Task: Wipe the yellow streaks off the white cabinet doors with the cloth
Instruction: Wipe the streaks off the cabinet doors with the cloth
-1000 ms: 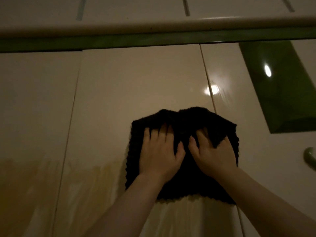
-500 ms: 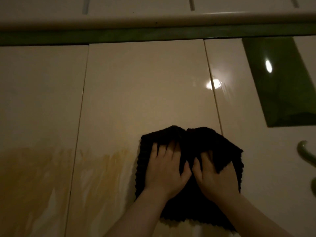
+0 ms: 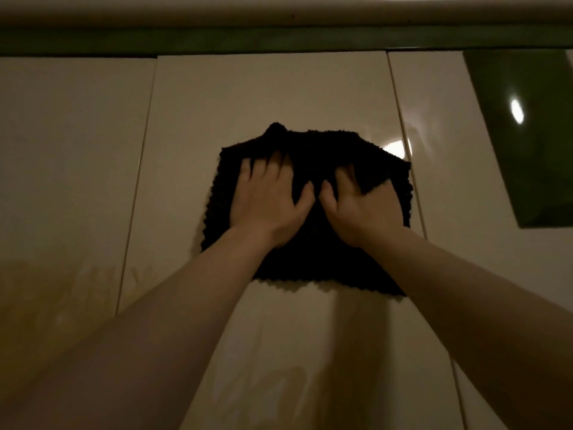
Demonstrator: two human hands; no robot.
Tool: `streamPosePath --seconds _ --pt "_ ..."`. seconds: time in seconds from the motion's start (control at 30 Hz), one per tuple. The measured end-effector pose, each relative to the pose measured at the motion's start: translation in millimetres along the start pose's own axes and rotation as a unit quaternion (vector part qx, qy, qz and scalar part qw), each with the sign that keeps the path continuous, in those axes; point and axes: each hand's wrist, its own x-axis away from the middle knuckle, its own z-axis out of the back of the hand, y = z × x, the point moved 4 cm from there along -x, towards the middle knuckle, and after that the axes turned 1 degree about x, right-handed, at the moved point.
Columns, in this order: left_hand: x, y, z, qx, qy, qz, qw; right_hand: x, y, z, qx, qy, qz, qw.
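A black knitted cloth [image 3: 313, 262] lies against the middle white cabinet door [image 3: 263, 94], bunched along its top edge. My left hand [image 3: 269, 200] presses flat on the cloth's left half with the fingers spread. My right hand [image 3: 362, 206] rests on the right half, its fingers curled into a fold of cloth that hides the fingertips. Yellow streaks [image 3: 279, 386] show low on the middle door below the cloth. A wider yellow patch [image 3: 46, 308] covers the lower part of the left door [image 3: 71, 150].
The right door [image 3: 440, 187] has a dark green glossy panel [image 3: 533, 156] with a light reflection. Above the doors run a green strip [image 3: 217, 40] and a pale counter edge [image 3: 279, 10]. My forearms cross the lower doors.
Both hands slid the cloth down the middle door, then back up near its top. The door handle at the right edge has left the view.
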Motion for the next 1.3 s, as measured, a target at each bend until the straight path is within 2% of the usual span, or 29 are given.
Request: streamPosePath --seconds 0.23,0.37,0.5,0.6,0.7,0.8,0.93,1.13,1.3 --pt "20.6 3.8 -2.0 0.014 0.0 0.021 1.0 24.4 -7.3 -1.3 -0.047 0.022 -0.04 0.998" --pt "52.9 3.5 -2.2 0.023 -0.017 0.019 0.999 54.4 -18.2 -0.3 -0.061 0.014 -0.029 0.998" --pt "98.6 -1.3 -2.4 0.039 -0.042 0.025 0.998 97.3 -34.6 -7.9 -0.026 -0.082 -0.03 0.996" --pt "140.6 -9.3 -2.2 0.041 -0.062 0.034 0.997 142.2 -53.3 -5.1 -0.015 -0.045 -0.015 0.999" --pt "165.2 -15.7 0.7 0.04 -0.082 0.019 0.996 160.4 -64.2 -1.6 -0.062 -0.042 -0.009 0.997" --pt "157.8 -20.9 2.4 0.04 -0.089 0.011 0.995 146.9 -64.9 -2.3 -0.052 -0.056 0.01 0.997" --pt "122.9 -45.6 5.3 0.021 -0.06 0.045 0.997 96.0 -71.2 -6.7 -0.051 -0.061 0.038 0.996" --pt "69.6 -84.9 9.6 -0.017 -0.033 0.084 0.996 19.8 -89.7 -16.0 -0.023 -0.045 0.06 0.997" --pt "50.1 -101.2 13.2 -0.022 -0.027 0.082 0.996 6.9 -95.0 -19.9 -0.021 -0.02 0.065 0.997"
